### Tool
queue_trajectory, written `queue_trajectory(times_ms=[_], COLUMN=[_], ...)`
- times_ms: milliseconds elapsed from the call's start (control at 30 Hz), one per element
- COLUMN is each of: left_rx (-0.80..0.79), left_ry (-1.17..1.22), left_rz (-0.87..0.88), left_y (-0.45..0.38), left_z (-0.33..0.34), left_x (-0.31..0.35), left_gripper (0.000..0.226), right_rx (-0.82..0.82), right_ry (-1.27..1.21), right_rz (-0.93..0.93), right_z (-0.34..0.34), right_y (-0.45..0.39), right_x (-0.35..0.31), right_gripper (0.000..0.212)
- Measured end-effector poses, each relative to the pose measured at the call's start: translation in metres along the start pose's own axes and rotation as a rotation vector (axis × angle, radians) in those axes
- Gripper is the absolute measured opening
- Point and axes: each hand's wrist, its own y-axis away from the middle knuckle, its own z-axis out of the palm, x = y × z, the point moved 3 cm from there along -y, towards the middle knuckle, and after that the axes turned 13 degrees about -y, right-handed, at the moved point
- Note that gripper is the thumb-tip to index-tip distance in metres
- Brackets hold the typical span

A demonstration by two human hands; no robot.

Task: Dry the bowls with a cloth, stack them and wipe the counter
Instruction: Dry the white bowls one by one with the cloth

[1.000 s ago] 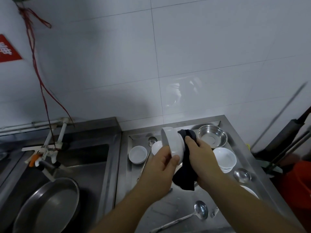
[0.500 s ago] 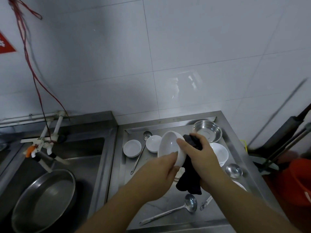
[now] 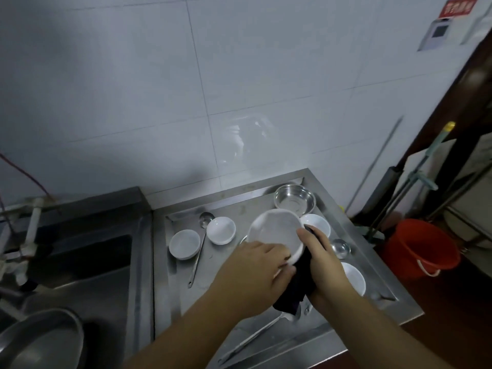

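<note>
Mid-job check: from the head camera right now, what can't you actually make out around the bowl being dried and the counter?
- Outside of the held white bowl: faces away, covered by the dark cloth and both hands, left hand, right hand.
- Ladle bowl end: hidden under the cloth.
- White bowl near the counter's right edge: partly behind the right forearm.
- Metal pan in the sink: cut off by the frame's lower left corner.
- Red wall sign: text too blurred.

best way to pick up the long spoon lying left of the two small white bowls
Grip the long spoon by its thin handle near the free near end, coming from above. It lies flat on the steel counter, and its scoop end sits tucked between the small bowls, where fingers have less room.
</note>
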Motion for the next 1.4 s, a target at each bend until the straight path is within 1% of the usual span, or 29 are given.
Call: queue_trajectory(times_ms=[67, 100, 167, 200, 233, 267, 300, 333, 400, 433, 467, 533, 567, 633, 733, 800, 867, 933, 1033, 1167, 1333, 1400], left_rx=[0.048, 0.101, 0.172, 0.140, 0.056, -0.047, -0.138, -0.197, -0.256, -0.266, -0.270, -0.298, -0.319, -0.360, -0.392, -0.419, -0.450, -0.462, -0.463, -0.455, -0.447, -0.449], left_ry=[0.153, 0.228, 0.366, 0.454, 0.552, 0.651, 0.799, 0.985, 1.368, 1.479, 1.522, 1.549, 1.537, 1.504, 1.490, 1.482, 1.471, 1.453, 1.452, 1.436, 1.305, 1.295], left_rz=[-0.067, -0.125, -0.286, -0.371, -0.446, -0.500, -0.552, -0.615, -0.786, -0.842, -0.871, -0.895, -0.899, -0.892, -0.892, -0.909, -0.937, -0.989, -1.064, -1.136, -1.253, -1.304], left_y=[0.006, 0.010, 0.015, 0.017, 0.018, 0.018, 0.018, 0.019, 0.020, 0.021, 0.020, 0.016, 0.013, 0.006, -0.009, -0.022, -0.036, -0.051, -0.072, -0.093, -0.090, -0.085], left_z=[0.004, 0.007, 0.014, 0.020, 0.027, 0.034, 0.041, 0.048, 0.062, 0.069, 0.075, 0.085, 0.090, 0.101, 0.118, 0.130, 0.145, 0.161, 0.184, 0.215, 0.256, 0.273], left_x=[-0.006, -0.012, -0.024, -0.029, -0.032, -0.031, -0.029, -0.024, -0.014, -0.010, -0.007, -0.001, 0.003, 0.012, 0.030, 0.043, 0.058, 0.072, 0.091, 0.110, 0.126, 0.128], left_gripper=[0.027, 0.028, 0.029, 0.030, 0.029, 0.023, 0.018, 0.019, 0.025, 0.025, 0.023, 0.023, 0.026, 0.029, 0.025, 0.024, 0.023, 0.024, 0.026, 0.024, 0.021, 0.018], right_rx=[0.065, 0.112, 0.191, 0.214, 0.226, 0.229, 0.226, 0.228, 0.250, 0.274, 0.299, 0.360, 0.398, 0.468, 0.533, 0.558, 0.577, 0.567, 0.552, 0.512, 0.456, 0.436], right_ry=[-0.004, 0.002, 0.002, 0.000, 0.004, 0.013, 0.023, 0.033, 0.060, 0.070, 0.079, 0.090, 0.092, 0.123, 0.193, 0.232, 0.233, 0.239, 0.281, 0.401, 0.571, 0.633], right_rz=[-0.015, -0.024, -0.033, -0.037, -0.044, -0.050, -0.054, -0.060, -0.089, -0.105, -0.120, -0.143, -0.154, -0.184, -0.220, -0.224, -0.204, -0.160, -0.091, -0.016, 0.040, 0.067], right_z=[-0.006, -0.010, -0.022, -0.028, -0.034, -0.038, -0.043, -0.047, -0.058, -0.066, -0.073, -0.089, -0.098, -0.115, -0.141, -0.159, -0.179, -0.199, -0.230, -0.266, -0.295, -0.305], right_y=[0.007, 0.009, 0.014, 0.016, 0.019, 0.022, 0.026, 0.029, 0.036, 0.038, 0.040, 0.042, 0.042, 0.041, 0.034, 0.026, 0.014, 0.000, -0.022, -0.052, -0.084, -0.093], right_x=[0.007, 0.011, 0.016, 0.018, 0.019, 0.019, 0.020, 0.020, 0.020, 0.019, 0.017, 0.011, 0.008, 0.000, -0.013, -0.024, -0.037, -0.051, -0.073, -0.093, -0.090, -0.082], right_gripper=[0.060, 0.066, 0.067, 0.065, 0.062, 0.060, 0.056, 0.052, 0.042, 0.036, 0.028, 0.017, 0.018, 0.028, 0.040, 0.042, 0.039, 0.037, 0.038, 0.048, 0.053, 0.054])
